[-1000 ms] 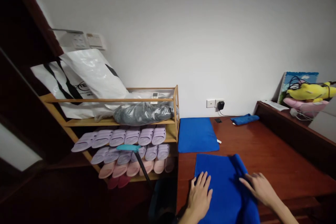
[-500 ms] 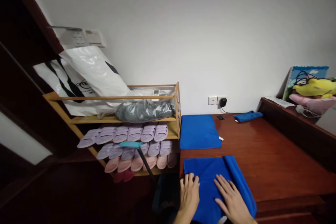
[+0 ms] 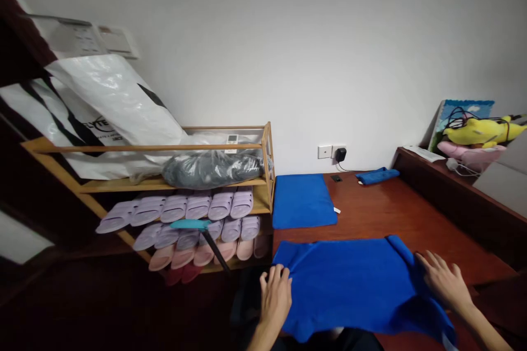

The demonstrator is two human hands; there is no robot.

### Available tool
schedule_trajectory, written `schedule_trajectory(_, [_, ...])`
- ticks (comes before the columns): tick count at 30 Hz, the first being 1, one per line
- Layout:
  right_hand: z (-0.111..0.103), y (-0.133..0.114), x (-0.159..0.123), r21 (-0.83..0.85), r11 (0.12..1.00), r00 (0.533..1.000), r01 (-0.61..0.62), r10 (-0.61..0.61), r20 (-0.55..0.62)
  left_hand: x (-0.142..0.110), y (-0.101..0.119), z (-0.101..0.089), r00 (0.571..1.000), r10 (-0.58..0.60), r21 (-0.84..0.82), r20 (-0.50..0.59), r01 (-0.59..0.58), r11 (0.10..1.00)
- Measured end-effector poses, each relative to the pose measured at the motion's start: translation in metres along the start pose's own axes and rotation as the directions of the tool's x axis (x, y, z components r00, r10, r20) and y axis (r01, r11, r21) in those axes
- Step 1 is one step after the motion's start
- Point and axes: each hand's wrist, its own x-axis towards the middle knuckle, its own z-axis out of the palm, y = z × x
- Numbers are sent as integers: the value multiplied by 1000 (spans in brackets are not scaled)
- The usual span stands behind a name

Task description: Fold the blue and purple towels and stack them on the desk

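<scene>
A blue towel lies spread wide on the red-brown wooden table at its near edge. My left hand rests flat on the towel's left edge, fingers stretched out. My right hand lies flat with spread fingers on the towel's right end, where the cloth is bunched into a fold. A folded blue towel lies flat farther back on the table's left. A small rolled blue cloth sits near the wall.
A wooden shoe rack with several lilac and pink slippers stands left of the table, white bags on top. A wall socket with a black plug is behind. A raised dark ledge at right carries a yellow plush toy.
The towel has been drawn out much wider to the right. My right hand moved from the middle of the cloth to its right end; my left hand stayed at the left edge.
</scene>
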Motion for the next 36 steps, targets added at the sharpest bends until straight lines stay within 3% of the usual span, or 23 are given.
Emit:
schedule_trajectory(3, [-19, -51, -9, 136, 990, 981, -35, 60, -186, 1, -12, -9, 1000, -25, 82, -4, 26, 996])
schedule_trajectory(5, [-32, -106, -21, 269, 952, 966, 144, -77, -245, 2, -16, -10, 1000, -20, 119, -6, 21, 993])
schedule_trajectory(8, [-41, -181, -37, 386, 848, 932, 363, -322, -168, 6, -15, -5, 999, 47, 112, 1, -47, 993])
schedule_trajectory(10, [-38, -204, -39, 412, 823, 920, 390, -364, -144, 8, -16, 0, 995, 102, 70, 21, -103, 992])
schedule_trajectory(11, [-35, -203, -38, 419, 822, 922, 386, -363, -139, 9, -19, 3, 992, 124, 44, 33, -125, 991])
schedule_trajectory(13, [-24, -181, -33, 428, 822, 925, 377, -361, -122, 11, -25, 7, 988, 147, -4, 43, -147, 989])
schedule_trajectory(17, [7, -88, -25, 420, 852, 942, 314, -335, -25, 11, -34, 9, 987, 159, -69, 28, -157, 985])
schedule_trajectory(20, [32, -19, -28, 384, 904, 976, 186, -216, 35, 10, -33, 6, 988, 144, -97, 49, -139, 986])
schedule_trajectory(23, [55, 29, -32, 337, 941, 996, -18, -15, 93, 14, -29, -1, 988, 126, -113, 86, -116, 987])
schedule_trajectory(26, [71, 56, -29, 305, 933, 978, -193, 159, 134, 23, -28, -7, 989, 101, -120, 110, -87, 989])
schedule_trajectory(30, [74, 65, -20, 202, 900, 921, -387, 369, 123, 46, -32, -2, 995, 18, -235, 93, 4, 972])
schedule_trajectory(34, [69, 69, -8, 181, 868, 885, -463, 439, 159, 66, -46, 15, 991, -115, -366, 70, 133, 921])
schedule_trajectory(36, [69, 78, 0, 217, 789, 817, -575, 535, 216, 72, -56, 25, 981, -181, -412, 73, 195, 890])
